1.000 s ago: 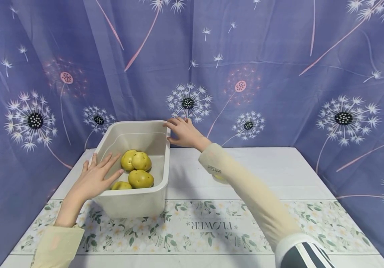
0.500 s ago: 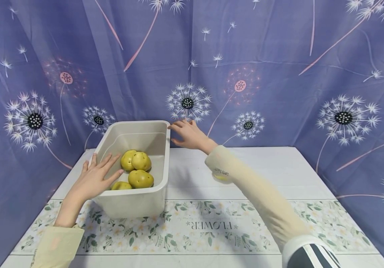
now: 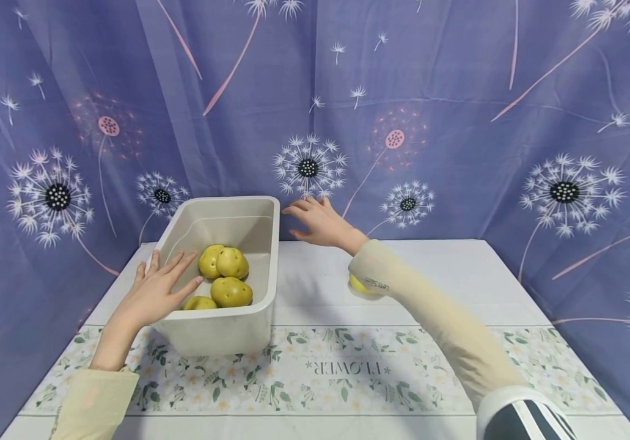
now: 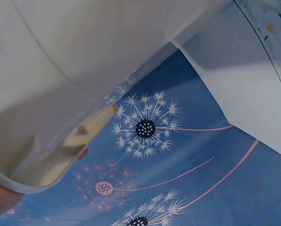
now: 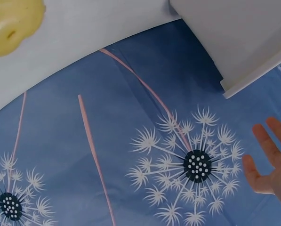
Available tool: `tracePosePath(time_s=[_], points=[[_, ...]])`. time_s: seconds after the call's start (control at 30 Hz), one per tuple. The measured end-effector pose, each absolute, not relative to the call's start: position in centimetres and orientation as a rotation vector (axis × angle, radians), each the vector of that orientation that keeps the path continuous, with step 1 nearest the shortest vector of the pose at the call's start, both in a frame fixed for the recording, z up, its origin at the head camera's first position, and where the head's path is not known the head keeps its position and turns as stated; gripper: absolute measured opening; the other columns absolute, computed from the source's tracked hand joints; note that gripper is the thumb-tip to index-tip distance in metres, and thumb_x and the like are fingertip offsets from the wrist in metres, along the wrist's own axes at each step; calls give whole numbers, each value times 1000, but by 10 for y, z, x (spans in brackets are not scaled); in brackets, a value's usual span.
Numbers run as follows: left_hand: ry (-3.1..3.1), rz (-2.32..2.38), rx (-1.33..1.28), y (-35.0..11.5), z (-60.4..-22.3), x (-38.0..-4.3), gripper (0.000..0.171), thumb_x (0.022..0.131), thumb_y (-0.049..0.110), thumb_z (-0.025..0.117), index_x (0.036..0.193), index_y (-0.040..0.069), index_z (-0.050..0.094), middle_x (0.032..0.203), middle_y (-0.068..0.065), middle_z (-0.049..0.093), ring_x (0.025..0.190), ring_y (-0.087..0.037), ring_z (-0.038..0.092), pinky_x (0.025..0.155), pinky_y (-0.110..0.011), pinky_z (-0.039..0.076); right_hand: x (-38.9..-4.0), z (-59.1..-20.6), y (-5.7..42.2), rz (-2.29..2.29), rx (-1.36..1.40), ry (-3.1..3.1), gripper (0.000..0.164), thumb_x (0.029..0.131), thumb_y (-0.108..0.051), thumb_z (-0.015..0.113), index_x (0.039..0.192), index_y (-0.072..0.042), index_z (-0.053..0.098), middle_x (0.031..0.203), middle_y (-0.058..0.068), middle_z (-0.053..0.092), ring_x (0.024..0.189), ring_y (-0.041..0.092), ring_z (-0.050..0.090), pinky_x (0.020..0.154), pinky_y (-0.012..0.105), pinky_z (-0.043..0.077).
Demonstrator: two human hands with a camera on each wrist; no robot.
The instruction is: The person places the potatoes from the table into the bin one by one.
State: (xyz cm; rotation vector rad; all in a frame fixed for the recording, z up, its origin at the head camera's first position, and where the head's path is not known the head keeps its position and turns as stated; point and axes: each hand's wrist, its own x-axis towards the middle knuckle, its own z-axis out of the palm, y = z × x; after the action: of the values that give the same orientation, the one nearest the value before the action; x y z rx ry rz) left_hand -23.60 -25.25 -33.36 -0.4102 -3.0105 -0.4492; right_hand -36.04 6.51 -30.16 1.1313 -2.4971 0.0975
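A pale grey plastic bin stands on the left of the table, with several yellow potatoes on its floor. My left hand rests at the bin's left near rim, its fingers spread and fairly straight; the left wrist view shows only bits of that hand at the rim. Just right of the bin's far right corner, my right hand is in the air with loosely bent fingers, holding nothing and apart from the rim. Another potato lies on the table, partly hidden behind the right sleeve; the right wrist view shows part of this potato too.
A white tablecloth with a floral band covers the table. Purple-blue curtains printed with dandelions hang along the back and both sides, close behind the bin.
My right hand has come off the bin's right rim and moved a little to the right. The left hand, the bin and the potatoes in it stay put.
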Motion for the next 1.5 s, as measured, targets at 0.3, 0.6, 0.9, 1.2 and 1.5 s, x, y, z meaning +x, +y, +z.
tracePosePath(time_s=[0.3,0.6,0.9,1.2,1.5], points=[[-3007,-442,-412,-252,-333,-236,66,91,54,34,144,17,19,145,-25,18,128,-55,-7,98,-70,-4,-356,-308,80,108,1160,-2478,40,84,-27,59,121,-15,54,118,2,58,103,20,51,78,39,35],[-3002,-436,-410,-252,-333,-236,66,91,54,34,144,17,19,145,-25,19,128,-56,-6,98,-70,-3,-351,-315,98,114,1189,-2450,40,83,-26,60,120,-14,55,118,4,58,101,21,52,77,39,35],[-3000,-432,-404,-252,-333,-235,64,91,50,36,144,19,18,145,-25,20,128,-56,-6,98,-70,-3,-346,-323,116,100,1189,-2447,41,81,-26,63,120,-15,54,118,5,57,103,23,51,78,42,37],[-3000,-434,-398,-252,-332,-235,65,91,51,35,144,18,18,145,-24,20,128,-56,-6,98,-70,-3,-342,-328,129,137,1183,-2467,42,81,-25,63,120,-12,54,119,7,57,107,24,50,80,43,37],[-3002,-437,-404,-252,-333,-235,64,91,50,36,144,19,18,145,-24,19,128,-56,-6,98,-70,-4,-340,-338,140,121,1168,-2490,43,82,-26,62,121,-13,53,120,7,57,103,23,51,78,42,36]])
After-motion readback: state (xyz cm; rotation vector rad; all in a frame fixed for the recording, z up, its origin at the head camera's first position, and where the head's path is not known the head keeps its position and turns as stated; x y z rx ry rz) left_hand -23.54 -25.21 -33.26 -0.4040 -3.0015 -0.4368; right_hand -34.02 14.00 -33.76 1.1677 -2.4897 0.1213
